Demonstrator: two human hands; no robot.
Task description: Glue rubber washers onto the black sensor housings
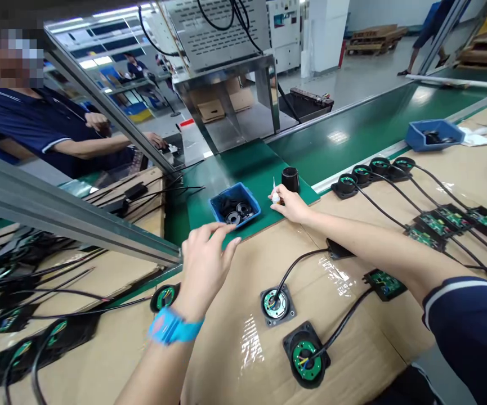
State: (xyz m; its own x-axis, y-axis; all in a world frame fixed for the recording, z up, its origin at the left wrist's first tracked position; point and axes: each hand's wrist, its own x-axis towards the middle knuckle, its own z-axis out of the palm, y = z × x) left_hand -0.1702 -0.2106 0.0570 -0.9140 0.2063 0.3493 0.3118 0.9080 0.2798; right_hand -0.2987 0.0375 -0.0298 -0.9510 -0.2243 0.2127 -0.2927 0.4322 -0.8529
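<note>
My right hand (291, 204) grips a small white bottle with a thin nozzle (276, 198), held upright beside a black cup-shaped container (290, 179) at the edge of the green mat. My left hand (207, 261), with a blue wristband (175, 326), reaches over the cardboard with fingers extended and apart. Its fingertips are close to a blue bin (215, 209) of black and silvery round parts; whether they touch it I cannot tell. Below my hands lie a square black housing with a metal disc (276, 304) and another with a green ring board (307, 357), both cabled.
Several round housings (347, 183) and circuit boards (437, 223), joined by cables, lie at the right. A second blue bin (427, 138) stands behind them. A slanted metal post (78, 205) rises at the left. Beyond it, a co-worker (53, 126) sits with hands at parts.
</note>
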